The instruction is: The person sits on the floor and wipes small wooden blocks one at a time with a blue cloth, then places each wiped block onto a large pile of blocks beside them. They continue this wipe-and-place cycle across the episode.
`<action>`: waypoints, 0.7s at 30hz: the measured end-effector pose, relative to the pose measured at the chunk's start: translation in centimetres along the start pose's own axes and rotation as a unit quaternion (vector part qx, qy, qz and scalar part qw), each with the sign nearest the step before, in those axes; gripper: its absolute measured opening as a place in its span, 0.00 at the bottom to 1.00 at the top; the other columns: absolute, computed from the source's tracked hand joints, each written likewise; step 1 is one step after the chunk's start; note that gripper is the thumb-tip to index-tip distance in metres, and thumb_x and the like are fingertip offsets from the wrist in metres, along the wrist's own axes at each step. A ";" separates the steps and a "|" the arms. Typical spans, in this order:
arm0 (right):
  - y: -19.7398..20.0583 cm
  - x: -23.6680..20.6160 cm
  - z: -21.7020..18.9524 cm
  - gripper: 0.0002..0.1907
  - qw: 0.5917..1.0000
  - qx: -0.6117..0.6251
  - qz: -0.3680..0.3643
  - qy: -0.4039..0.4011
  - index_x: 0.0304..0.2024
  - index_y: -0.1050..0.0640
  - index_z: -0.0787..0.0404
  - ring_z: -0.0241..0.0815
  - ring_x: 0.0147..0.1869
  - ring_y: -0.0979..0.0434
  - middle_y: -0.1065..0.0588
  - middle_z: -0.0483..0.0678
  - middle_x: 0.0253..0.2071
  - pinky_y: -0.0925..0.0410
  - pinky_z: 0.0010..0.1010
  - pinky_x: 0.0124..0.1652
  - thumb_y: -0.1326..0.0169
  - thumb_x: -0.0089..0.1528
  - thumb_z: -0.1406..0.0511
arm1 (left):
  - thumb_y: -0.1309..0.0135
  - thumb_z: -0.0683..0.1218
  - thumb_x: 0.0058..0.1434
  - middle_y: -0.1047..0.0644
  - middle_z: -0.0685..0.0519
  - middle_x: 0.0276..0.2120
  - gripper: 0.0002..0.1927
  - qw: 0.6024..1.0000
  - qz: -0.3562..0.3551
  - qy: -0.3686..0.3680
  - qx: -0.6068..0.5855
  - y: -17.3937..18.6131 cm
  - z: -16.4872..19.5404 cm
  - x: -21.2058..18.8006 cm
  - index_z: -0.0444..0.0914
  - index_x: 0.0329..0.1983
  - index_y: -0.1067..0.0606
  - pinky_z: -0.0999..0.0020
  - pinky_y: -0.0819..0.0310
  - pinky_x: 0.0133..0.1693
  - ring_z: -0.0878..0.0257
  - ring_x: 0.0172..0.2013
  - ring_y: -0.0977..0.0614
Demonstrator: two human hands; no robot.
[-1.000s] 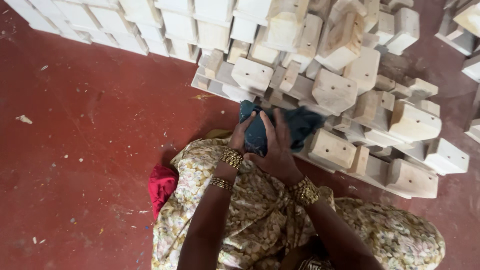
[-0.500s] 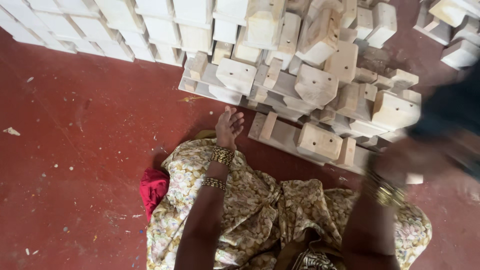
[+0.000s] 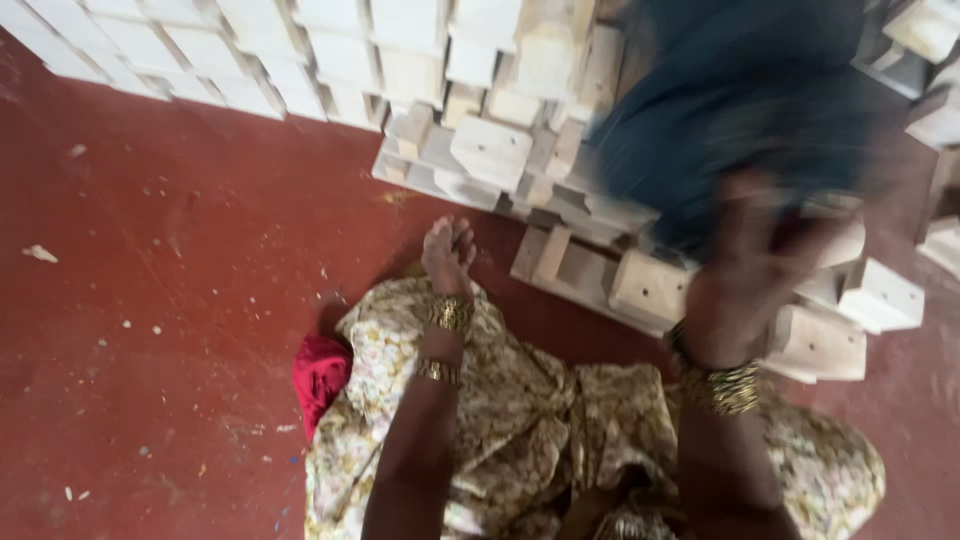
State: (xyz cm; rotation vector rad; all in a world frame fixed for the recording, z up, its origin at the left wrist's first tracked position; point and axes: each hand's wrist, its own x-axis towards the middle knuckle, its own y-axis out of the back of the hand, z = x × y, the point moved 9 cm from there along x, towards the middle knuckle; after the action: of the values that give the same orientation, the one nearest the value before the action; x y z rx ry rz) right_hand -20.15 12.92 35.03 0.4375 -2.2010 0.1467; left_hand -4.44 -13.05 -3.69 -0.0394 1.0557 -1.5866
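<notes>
My left hand [image 3: 447, 255] rests low over the front of my knee, fingers together and pointing toward the pile of pale wooden pieces [image 3: 500, 150]; it holds nothing. Raised close to the camera and blurred by motion, my right hand [image 3: 755, 275] grips a dark teal cloth [image 3: 735, 110] that spreads over the upper right of the view. Gold bangles show on both wrists. A flowered dress [image 3: 520, 420] covers my lap.
Red floor [image 3: 180, 300] with small chips and specks stretches to the left. Rows of stacked white blocks [image 3: 260, 50] run along the top. More shaped wooden pieces [image 3: 880, 295] lie at the right. A red fabric edge [image 3: 320, 375] sticks out beside the dress.
Both hands held the teal cloth at the knee a second ago. The right hand has lifted it up and right toward the camera; the left hand let go and stayed low.
</notes>
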 end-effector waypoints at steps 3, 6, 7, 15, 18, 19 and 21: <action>0.4 2.0 -3.9 0.34 0.979 -0.020 0.098 0.178 0.74 0.36 0.54 0.53 0.49 0.30 0.28 0.59 0.51 0.32 0.38 0.46 0.44 0.65 0.68 | 0.51 0.55 0.69 0.20 0.56 0.46 0.18 0.999 -0.009 -0.032 0.005 -0.7 0.2 -0.5 0.43 0.57 0.28 0.65 0.27 0.44 0.65 0.43 0.21; -7.8 -1.7 2.1 0.35 0.991 -0.071 -0.068 0.090 0.73 0.35 0.50 0.58 0.52 0.28 0.29 0.62 0.54 0.31 0.43 0.49 0.45 0.63 0.68 | 0.53 0.55 0.69 0.20 0.57 0.45 0.20 0.998 0.043 -0.054 -0.014 -0.1 1.0 -0.6 0.43 0.60 0.32 0.64 0.27 0.43 0.66 0.42 0.21; -11.4 -4.2 5.5 0.36 0.981 -0.102 -0.163 0.020 0.73 0.35 0.49 0.60 0.53 0.28 0.29 0.63 0.55 0.31 0.44 0.50 0.45 0.62 0.68 | 0.53 0.56 0.69 0.20 0.57 0.46 0.20 0.996 0.068 -0.057 -0.030 0.4 1.3 -0.5 0.43 0.60 0.33 0.64 0.27 0.43 0.65 0.42 0.22; -16.3 -15.7 8.6 0.36 0.898 -0.169 -0.398 -0.080 0.74 0.37 0.56 0.60 0.70 0.29 0.35 0.61 0.74 0.34 0.46 0.67 0.48 0.62 0.71 | 0.55 0.58 0.71 0.23 0.52 0.49 0.24 0.984 0.088 -0.100 -0.121 2.7 2.2 0.8 0.43 0.65 0.38 0.60 0.30 0.47 0.62 0.46 0.22; -14.8 -6.1 2.2 0.34 0.968 -0.038 -0.237 0.074 0.78 0.42 0.58 0.52 0.77 0.37 0.37 0.54 0.73 0.40 0.43 0.74 0.48 0.71 0.68 | 0.56 0.57 0.75 0.24 0.47 0.52 0.25 0.981 0.041 -0.134 -0.131 1.3 2.3 1.1 0.39 0.68 0.37 0.57 0.31 0.52 0.58 0.48 0.25; -13.3 -2.9 0.2 0.31 0.983 -0.041 -0.100 0.149 0.75 0.39 0.57 0.48 0.66 0.30 0.33 0.54 0.68 0.31 0.38 0.60 0.46 0.71 0.67 | 0.58 0.58 0.73 0.24 0.50 0.54 0.25 0.986 0.065 -0.103 -0.117 1.4 1.5 1.2 0.43 0.68 0.38 0.57 0.31 0.52 0.59 0.49 0.25; -13.3 -0.8 -2.2 0.27 0.980 -0.033 -0.001 0.197 0.71 0.37 0.57 0.47 0.55 0.23 0.29 0.56 0.61 0.23 0.35 0.47 0.46 0.71 0.68 | 0.60 0.58 0.70 0.24 0.51 0.56 0.26 0.989 0.099 -0.066 -0.092 2.0 0.5 0.7 0.47 0.68 0.40 0.56 0.31 0.54 0.60 0.52 0.25</action>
State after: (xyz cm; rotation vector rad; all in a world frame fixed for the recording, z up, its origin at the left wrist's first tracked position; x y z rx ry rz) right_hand -13.31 1.32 35.11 0.3400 -1.8108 0.1442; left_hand -2.86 -13.81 -4.99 -0.1573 1.0657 -1.2886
